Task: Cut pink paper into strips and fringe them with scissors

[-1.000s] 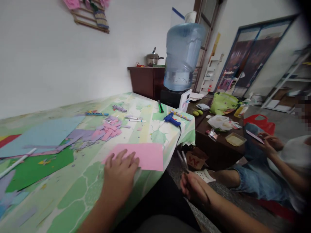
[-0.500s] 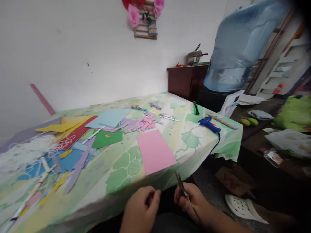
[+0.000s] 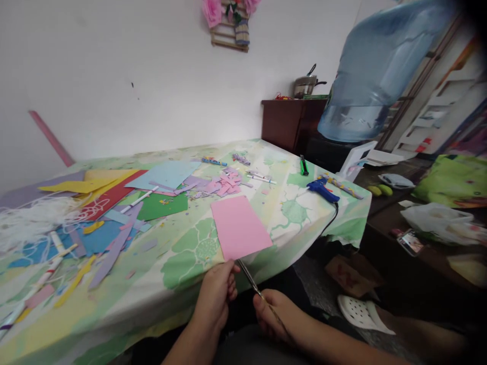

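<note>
My right hand (image 3: pixel 279 312) is closed around a pair of scissors (image 3: pixel 249 276), whose narrow blades point up and left, their tips beside my left fingers. My left hand (image 3: pixel 216 291) is closed at the table's front edge. Its fingertips meet the near edge of a pink sheet of paper (image 3: pixel 241 225) in this view; whether they grip the sheet or something small I cannot tell. The pink sheet lies flat on the green and white tablecloth (image 3: pixel 182 274).
Pink and purple paper scraps (image 3: pixel 228 181), a green sheet (image 3: pixel 167 205), a light blue sheet (image 3: pixel 167 175) and white string (image 3: pixel 34 218) lie leftward. At right are a blue glue gun (image 3: pixel 323 190) with a cord and a green cutter (image 3: pixel 303 165). A water bottle (image 3: pixel 365 86) stands behind.
My left hand has moved up to the near edge of the pink sheet. The scissors have swung left, tips now beside my left fingers. The view has shifted slightly.
</note>
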The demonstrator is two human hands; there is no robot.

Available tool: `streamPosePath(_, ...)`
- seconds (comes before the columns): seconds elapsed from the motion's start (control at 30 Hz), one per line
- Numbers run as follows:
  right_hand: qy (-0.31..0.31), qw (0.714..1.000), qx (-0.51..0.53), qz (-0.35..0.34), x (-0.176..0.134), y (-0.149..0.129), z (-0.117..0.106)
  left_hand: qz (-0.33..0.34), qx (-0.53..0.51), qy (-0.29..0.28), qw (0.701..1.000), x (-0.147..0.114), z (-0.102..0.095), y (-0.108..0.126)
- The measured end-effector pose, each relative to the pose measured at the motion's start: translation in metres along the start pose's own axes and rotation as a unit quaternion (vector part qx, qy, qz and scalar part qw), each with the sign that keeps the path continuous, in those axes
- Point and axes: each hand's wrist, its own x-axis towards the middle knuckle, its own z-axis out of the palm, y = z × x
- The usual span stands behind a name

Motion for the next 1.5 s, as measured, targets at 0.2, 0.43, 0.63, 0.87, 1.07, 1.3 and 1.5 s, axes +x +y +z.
streamPosePath(0.2,0.004,0.998,0.026,0.052,-0.006,-0.011,0.007,-0.031,-0.014,-0.024,0.999,0.000,-0.004,-0.001)
streamPosePath(0.43,0.015,1.000,0.003,0.011,-0.014,-0.012,0.012,-0.028,-0.068,0.023,0.997,0.001,0.011,0.002)
streamPosePath(0.63,0.010,1.000,0.015,0.009,-0.011,-0.010,0.013,0.013,-0.037,0.008,0.999,0.000,0.006,-0.001)
streamPosePath(0.87,-0.001,1.000,0.006,0.000,-0.005,0.000,0.014,-0.003,0.015,-0.041,0.999,-0.005,-0.007,-0.013)
streamPosePath(1.07,-0.010,1.000,-0.015,0.011,-0.018,-0.004,0.011,-0.006,0.013,-0.034,0.999,-0.003,-0.009,-0.012)
streamPosePath(1.3,0.021,0.996,-0.072,0.054,-0.034,-0.003,0.004,0.069,0.044,0.035,0.996,-0.007,-0.013,-0.008)
streamPosePath(1.5,-0.005,0.995,-0.079,0.052,-0.030,-0.008,0.007,0.080,0.084,-0.005,0.993,-0.009,-0.011,-0.012)
